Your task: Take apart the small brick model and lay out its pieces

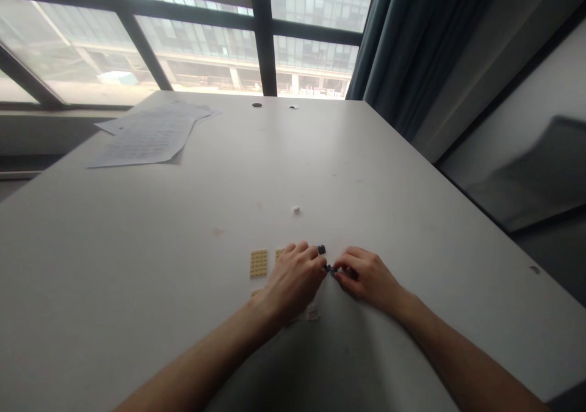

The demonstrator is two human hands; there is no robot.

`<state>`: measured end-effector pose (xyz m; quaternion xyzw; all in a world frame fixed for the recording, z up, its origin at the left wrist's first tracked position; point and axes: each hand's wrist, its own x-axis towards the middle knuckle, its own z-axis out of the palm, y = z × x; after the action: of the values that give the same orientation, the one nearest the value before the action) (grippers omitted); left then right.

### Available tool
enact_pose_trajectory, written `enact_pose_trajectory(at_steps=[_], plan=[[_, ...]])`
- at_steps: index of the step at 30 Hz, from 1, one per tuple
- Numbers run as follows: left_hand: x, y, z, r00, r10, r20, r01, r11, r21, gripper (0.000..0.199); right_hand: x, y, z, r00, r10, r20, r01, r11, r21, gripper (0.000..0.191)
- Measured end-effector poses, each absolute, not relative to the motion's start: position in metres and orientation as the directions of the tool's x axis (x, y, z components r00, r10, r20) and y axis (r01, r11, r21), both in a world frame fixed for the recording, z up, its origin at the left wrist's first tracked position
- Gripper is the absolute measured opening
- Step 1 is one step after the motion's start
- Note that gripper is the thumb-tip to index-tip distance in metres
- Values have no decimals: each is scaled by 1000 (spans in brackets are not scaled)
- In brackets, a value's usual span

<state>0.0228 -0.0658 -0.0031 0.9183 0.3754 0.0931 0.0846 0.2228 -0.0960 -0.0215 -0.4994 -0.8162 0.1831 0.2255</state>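
Note:
Between my two hands is a small blue-grey toy brick piece (330, 270), too small for its exact shape to show. The fingertips of my left hand (300, 278) are closed on its left side. From the right, my right hand (364, 274) pinches it between thumb and index finger. Just beyond the fingers lies a black brick (321, 249). A tan studded plate (259, 263) rests left of my left hand, and another tan plate (279, 254) is partly hidden behind it. Under the left wrist a further tan piece (255, 292) peeks out.
A tiny white piece (296, 210) lies farther out on the white table (220, 198). Near my left wrist is a pale, partly covered piece (314, 313). Printed papers (151, 134) lie at the far left. Windows are behind the table, and a dark curtain (403, 46) hangs at right.

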Motion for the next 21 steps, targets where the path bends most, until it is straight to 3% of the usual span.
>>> enact_pose_trajectory(at_steps=[6, 11, 14, 17, 21], plan=[[26, -71, -6, 706, 693, 148, 668, -720, 185, 13, 220, -95, -23, -359, 913, 194, 751, 406, -521, 3], [22, -67, -4, 699, 699, 151, 657, -711, 251, 19, 220, -95, -23, -347, 917, 195, 754, 397, -523, 2], [17, -62, 2, 746, 651, 139, 603, -750, 273, 10, 220, -96, -23, -356, 917, 182, 754, 396, -524, 2], [15, -59, 6, 805, 581, 121, 538, -800, 267, 19, 221, -96, -24, -360, 915, 180, 758, 400, -516, 1], [16, -58, 3, 820, 563, 107, 526, -813, 248, 12, 223, -96, -23, -368, 911, 184, 767, 410, -494, 2]])
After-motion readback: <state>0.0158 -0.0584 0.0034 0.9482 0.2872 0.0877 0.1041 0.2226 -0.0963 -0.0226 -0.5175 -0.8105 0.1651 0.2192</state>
